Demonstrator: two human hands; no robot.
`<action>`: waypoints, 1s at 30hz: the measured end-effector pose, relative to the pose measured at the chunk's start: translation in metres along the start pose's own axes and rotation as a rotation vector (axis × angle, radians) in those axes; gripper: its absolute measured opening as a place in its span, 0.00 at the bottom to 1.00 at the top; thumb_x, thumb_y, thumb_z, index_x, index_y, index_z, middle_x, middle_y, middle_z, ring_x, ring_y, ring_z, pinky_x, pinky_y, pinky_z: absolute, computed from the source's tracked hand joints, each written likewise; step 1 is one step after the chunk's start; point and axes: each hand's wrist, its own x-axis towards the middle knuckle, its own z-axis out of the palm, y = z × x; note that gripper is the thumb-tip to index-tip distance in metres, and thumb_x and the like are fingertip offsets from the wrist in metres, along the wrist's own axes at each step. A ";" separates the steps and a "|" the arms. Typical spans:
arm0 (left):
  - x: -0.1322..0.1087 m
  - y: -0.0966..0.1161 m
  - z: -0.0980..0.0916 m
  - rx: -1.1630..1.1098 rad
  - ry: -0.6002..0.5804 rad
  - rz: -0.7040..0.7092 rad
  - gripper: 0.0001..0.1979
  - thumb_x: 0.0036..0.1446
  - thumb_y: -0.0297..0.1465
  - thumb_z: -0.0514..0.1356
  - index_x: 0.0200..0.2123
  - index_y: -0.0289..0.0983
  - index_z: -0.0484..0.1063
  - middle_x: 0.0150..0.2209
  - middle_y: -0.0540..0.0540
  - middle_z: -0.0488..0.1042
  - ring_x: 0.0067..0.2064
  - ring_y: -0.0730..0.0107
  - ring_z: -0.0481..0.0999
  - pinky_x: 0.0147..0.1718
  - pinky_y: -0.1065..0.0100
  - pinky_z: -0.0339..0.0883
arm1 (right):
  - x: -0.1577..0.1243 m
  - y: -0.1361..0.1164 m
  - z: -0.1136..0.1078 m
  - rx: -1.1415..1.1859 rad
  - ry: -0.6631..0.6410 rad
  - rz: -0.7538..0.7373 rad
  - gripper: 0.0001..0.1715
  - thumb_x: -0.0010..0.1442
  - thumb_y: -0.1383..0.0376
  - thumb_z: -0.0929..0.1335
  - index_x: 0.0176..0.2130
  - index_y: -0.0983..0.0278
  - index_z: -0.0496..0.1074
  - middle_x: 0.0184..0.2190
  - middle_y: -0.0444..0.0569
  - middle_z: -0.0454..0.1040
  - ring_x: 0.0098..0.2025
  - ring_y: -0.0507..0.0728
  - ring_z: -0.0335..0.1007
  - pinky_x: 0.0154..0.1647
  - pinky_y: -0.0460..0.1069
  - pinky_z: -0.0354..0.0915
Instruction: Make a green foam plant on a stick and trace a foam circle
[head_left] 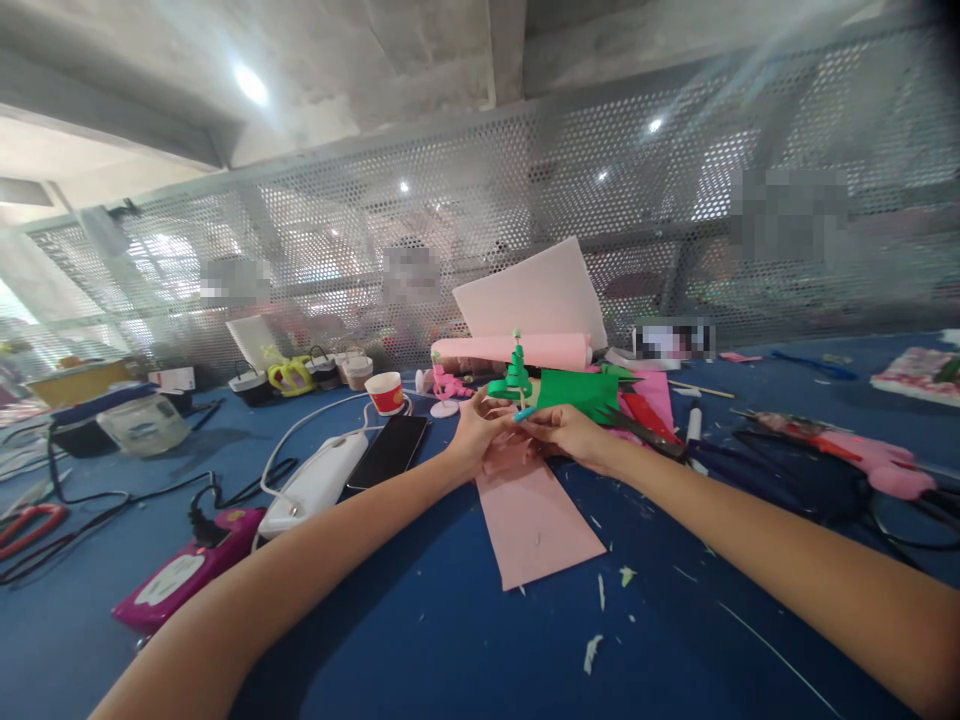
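A small green spiral tree, which looks like curled foam or paper on a thin stick, stands upright at the fingertips of both hands. My left hand is closed around its lower end. From the right, my right hand pinches a small light-blue piece just below the tree; its exact shape is partly covered by fingers. Under both hands lies a pale pink sheet on the blue table. Close behind them are a green sheet and a pink roll.
Left of my hands lie a black phone, a white power strip and a red paper cup. A pink spiral piece stands behind. Scissors and a pink glue gun lie right. Scraps dot the table.
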 end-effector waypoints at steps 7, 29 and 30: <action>0.002 -0.001 -0.001 -0.103 -0.075 -0.043 0.28 0.31 0.27 0.73 0.39 0.38 0.69 0.39 0.46 0.76 0.41 0.64 0.76 0.40 0.65 0.69 | 0.000 0.001 -0.002 0.019 -0.001 -0.005 0.26 0.42 0.50 0.77 0.35 0.66 0.78 0.31 0.51 0.80 0.22 0.50 0.73 0.24 0.44 0.68; -0.002 0.007 -0.001 -0.252 -0.043 -0.191 0.25 0.42 0.25 0.70 0.46 0.36 0.73 0.39 0.43 0.79 0.39 0.64 0.79 0.44 0.62 0.70 | 0.002 0.008 -0.001 -0.016 -0.045 -0.029 0.28 0.42 0.47 0.76 0.34 0.67 0.75 0.21 0.46 0.75 0.20 0.53 0.72 0.17 0.45 0.66; -0.002 0.007 0.000 -0.246 -0.041 -0.181 0.26 0.41 0.24 0.70 0.46 0.36 0.73 0.39 0.43 0.80 0.39 0.64 0.79 0.43 0.62 0.70 | 0.002 0.008 -0.001 -0.020 -0.048 -0.030 0.28 0.42 0.47 0.76 0.34 0.67 0.75 0.22 0.46 0.75 0.20 0.53 0.72 0.17 0.45 0.66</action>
